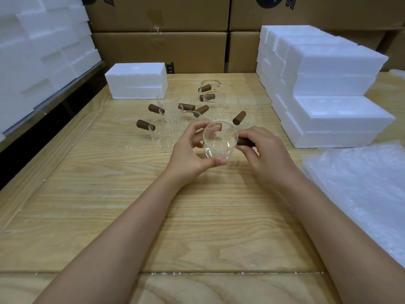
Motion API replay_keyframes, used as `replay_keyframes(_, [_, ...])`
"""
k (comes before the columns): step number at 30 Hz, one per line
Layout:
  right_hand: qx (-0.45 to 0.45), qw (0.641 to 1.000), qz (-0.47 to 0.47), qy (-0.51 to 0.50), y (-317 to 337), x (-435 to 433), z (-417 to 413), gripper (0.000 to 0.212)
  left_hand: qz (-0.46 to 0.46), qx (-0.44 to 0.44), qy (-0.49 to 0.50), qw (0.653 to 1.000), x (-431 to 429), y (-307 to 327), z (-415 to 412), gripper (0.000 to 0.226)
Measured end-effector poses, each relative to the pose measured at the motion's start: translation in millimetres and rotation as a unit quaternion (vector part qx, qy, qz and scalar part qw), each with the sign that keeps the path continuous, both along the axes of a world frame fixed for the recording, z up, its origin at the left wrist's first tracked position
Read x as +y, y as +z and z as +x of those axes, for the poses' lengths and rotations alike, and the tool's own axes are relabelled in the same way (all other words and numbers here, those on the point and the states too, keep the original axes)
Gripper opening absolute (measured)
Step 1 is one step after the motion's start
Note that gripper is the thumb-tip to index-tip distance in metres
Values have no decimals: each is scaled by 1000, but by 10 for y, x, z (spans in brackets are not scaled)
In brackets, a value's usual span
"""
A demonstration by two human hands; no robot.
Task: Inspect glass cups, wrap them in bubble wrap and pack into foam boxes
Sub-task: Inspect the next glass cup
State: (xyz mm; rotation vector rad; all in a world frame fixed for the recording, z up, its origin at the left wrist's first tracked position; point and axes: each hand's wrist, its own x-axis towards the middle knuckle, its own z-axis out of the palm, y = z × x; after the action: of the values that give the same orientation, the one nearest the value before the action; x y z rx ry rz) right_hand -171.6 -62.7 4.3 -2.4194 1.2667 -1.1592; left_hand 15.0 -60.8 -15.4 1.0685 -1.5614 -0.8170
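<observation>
Both hands hold one glass cup (220,140) over the middle of the wooden table (131,205), just on the near side of the other cups (175,113). The cup is tilted, with its open mouth turned toward the camera. The left hand (192,150) pinches the rim: the thumb presses the near edge and the curled fingers touch the far edge. The right hand (263,148) has its fingers curled around the brown handle (244,141), which points to the right. The other cups stand farther away in a loose group. A foam box (135,81) lies at the far left, stacked foam boxes (328,91) are at the right, and bubble wrap (361,189) lies at the near right.
</observation>
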Motion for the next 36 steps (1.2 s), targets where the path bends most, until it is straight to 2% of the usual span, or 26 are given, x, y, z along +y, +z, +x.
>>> replay_keyframes(4, [22, 998, -62, -10, 13, 19, 18, 14, 9, -10, -6, 1000, -34, -49, 15, 79])
replay_keyframes(8, [20, 997, -80, -8, -1, 21, 39, 16, -9, -10, 2, 1000, -36, -57, 3, 77])
replay_keyframes(14, [-63, 995, -77, -8, -58, 0, 27, 23, -57, -35, 25, 997, -16, -38, -37, 77])
replay_keyframes(19, [-133, 991, -24, -17, -78, -26, 21, 22, -88, -54, 33, 994, 5, -34, -62, 77])
replay_keyframes(27, [-144, 989, 38, -22, -90, -72, -59, 23, -11, -56, 9, 998, -27, -50, -48, 67])
replay_keyframes(36, [-79, 991, 88, -64, -152, -105, -38, 16, 56, -79, -5, 995, -141, -176, -29, 66])
